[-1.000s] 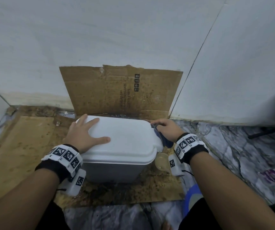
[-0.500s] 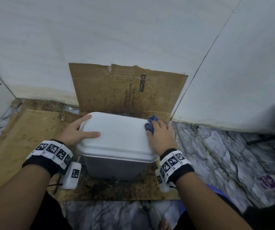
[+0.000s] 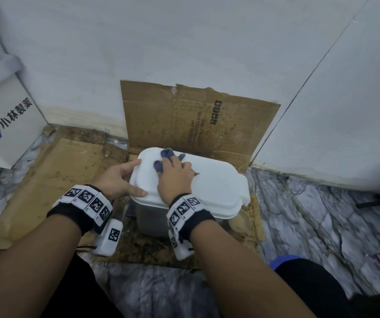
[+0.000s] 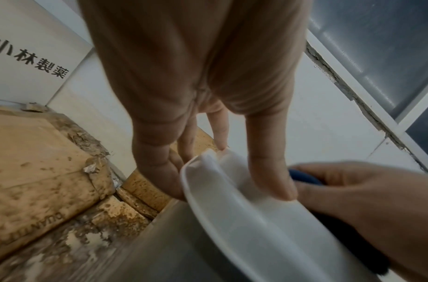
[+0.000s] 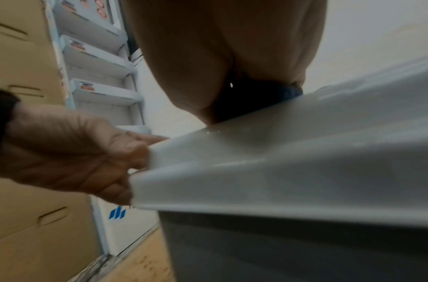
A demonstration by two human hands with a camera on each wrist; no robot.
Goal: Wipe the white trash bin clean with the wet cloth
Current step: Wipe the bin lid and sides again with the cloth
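Note:
The white trash bin (image 3: 152, 216) stands on stained cardboard in a wall corner, its white lid (image 3: 216, 187) closed. My left hand (image 3: 136, 177) grips the lid's left rim, with the thumb (image 4: 271, 171) on top and the fingers curled under the edge (image 5: 116, 190). My right hand (image 3: 173, 166) lies on the far left part of the lid and holds the bunched blue cloth (image 3: 166, 154) against it. The cloth pokes out between the fingers. In the left wrist view the right hand (image 4: 365, 200) is curled over the cloth (image 4: 304, 178). The bin's grey wall (image 5: 280, 248) fills the right wrist view.
A stained cardboard sheet (image 3: 195, 120) leans on the wall behind the bin, and another (image 3: 46, 180) covers the floor to the left. A white box with a blue logo (image 3: 7, 125) stands far left. A clear round cup (image 3: 240, 222) sits by the bin's right side on marble floor (image 3: 310, 226).
My right hand has swept the cloth from the lid's right side across to its far left part. My left hand slid from the lid's top to its left rim.

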